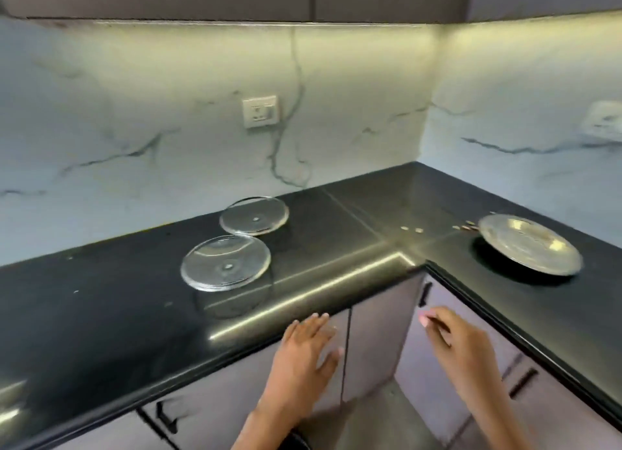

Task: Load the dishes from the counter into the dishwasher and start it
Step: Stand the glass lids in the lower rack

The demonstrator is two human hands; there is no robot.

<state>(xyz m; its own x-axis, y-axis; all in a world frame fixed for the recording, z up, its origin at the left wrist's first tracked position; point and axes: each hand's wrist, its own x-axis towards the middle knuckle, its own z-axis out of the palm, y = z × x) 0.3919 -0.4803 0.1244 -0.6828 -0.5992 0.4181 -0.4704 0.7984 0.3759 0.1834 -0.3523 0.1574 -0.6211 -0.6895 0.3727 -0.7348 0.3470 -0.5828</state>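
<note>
Two clear glass plates lie on the black L-shaped counter (101, 315): the nearer glass plate (225, 263) and the farther glass plate (254, 215), almost touching. A steel plate (530, 244) lies on the right leg of the counter. My left hand (308, 352) is held flat with fingers apart, just below the counter's front edge and holding nothing. My right hand (454, 345) hovers in front of the corner cabinets with its fingers extended and nothing in it. No dishwasher is in view.
Grey cabinet doors with black handles (424, 294) run under the counter. Small coin-like bits (410, 229) lie near the inner corner. A marble-look backsplash carries a wall socket (260, 111); a second socket (604, 119) is on the right wall.
</note>
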